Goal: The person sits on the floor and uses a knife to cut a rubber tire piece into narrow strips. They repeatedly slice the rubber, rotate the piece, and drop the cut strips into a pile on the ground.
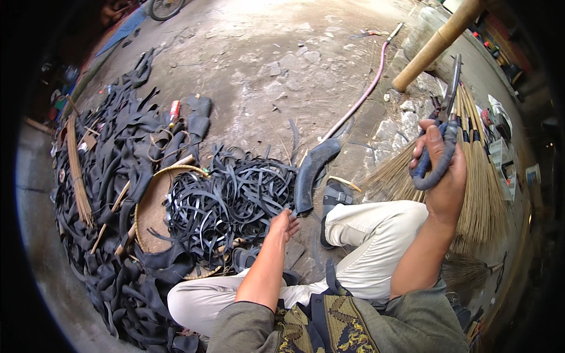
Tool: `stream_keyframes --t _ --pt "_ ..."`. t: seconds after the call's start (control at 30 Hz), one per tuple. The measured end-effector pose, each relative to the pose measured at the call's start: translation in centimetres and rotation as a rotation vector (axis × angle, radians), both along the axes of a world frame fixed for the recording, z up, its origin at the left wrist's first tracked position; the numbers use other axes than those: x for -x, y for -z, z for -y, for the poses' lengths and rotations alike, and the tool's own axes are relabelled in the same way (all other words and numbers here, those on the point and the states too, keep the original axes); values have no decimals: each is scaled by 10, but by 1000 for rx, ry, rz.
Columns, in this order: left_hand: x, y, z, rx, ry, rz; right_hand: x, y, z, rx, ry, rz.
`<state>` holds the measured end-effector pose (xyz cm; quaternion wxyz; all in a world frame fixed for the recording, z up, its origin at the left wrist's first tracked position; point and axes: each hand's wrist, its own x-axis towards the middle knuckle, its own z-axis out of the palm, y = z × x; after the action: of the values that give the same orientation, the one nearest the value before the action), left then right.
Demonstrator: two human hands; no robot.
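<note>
My right hand (441, 165), raised at the right, grips a pair of large scissors (452, 97) by their handles, which are wrapped in dark blue-grey material. The blades point up and away from me. My left hand (285, 226) hangs over the right edge of a tangled heap of thin black rubber strips (235, 185), its fingers loosely stretched out and nothing visible in them. Just beyond those fingers lies a curved, wide black rubber piece (315, 173). Part of the heap rests in a round woven tray (154, 220) with a yellowish rim.
Black rubber scraps (129, 159) cover the ground on the left, with a stick bundle (78, 170) on them. Stick brooms (477, 200) lie at my right. A bamboo pole (438, 44) slants in above. A pinkish hose (368, 91) crosses the rough floor near a bicycle wheel (165, 7).
</note>
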<state>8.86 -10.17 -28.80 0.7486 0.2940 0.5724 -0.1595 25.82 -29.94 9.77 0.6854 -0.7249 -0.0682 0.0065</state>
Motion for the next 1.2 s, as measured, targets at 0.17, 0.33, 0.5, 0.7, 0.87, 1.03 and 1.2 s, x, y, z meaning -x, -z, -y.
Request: stream_keyframes --t 0.17,0.33,0.5,0.7,0.87,1.03,1.2 --pt "7 23 35 156 -72 -91 4 4 -10 104 20 -32" --pt "-5 31 37 210 -151 -92 6 5 -14 275 43 -75" --pt "-23 49 38 323 -320 -110 8 12 -7 365 85 -81" --pt "-49 67 29 369 -462 -181 13 12 8 367 148 -103" --pt "-83 7 -18 -36 -244 19 14 11 16 311 91 -73" --pt "-116 -109 -74 -676 -130 359 18 5 23 202 20 -77" --pt "-119 -214 -102 -952 -73 771 18 7 31 161 -4 -82"
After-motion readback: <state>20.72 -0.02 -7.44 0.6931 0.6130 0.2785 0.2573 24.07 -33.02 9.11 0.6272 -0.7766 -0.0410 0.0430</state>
